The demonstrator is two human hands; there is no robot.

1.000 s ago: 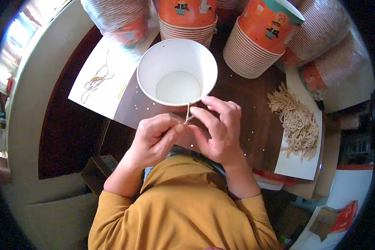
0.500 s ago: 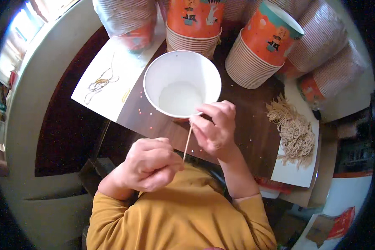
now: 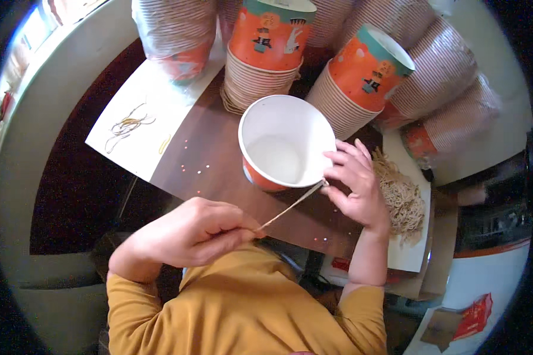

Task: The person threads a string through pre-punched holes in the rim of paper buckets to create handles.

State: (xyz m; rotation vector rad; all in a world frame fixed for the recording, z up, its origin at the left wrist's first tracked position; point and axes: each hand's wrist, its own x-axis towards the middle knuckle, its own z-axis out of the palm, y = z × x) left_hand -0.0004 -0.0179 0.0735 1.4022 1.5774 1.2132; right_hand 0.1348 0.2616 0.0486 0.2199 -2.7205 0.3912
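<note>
A white-lined paper bucket (image 3: 287,142) with an orange outside stands tilted on the brown table in front of me. A thin beige cord (image 3: 293,205) runs taut from the near right of its rim down to my left hand (image 3: 204,232), which is closed on the cord's lower end in a pinch. My right hand (image 3: 355,184) grips the bucket's right rim, fingers over the edge and thumb below, right where the cord meets it. Whether the right fingertips also pinch the cord is hard to see.
Stacked orange paper buckets (image 3: 266,44) and another stack (image 3: 370,77) stand behind; plastic-wrapped stacks (image 3: 438,65) flank them. A pile of beige cords (image 3: 400,198) lies on white card at right. Loose strands (image 3: 127,127) lie on a white sheet (image 3: 154,109) at left. Tiny beads dot the table.
The bucket and my right hand have shifted to the right in view. The cord, steep before, now slants further sideways between my hands, which are wider apart.
</note>
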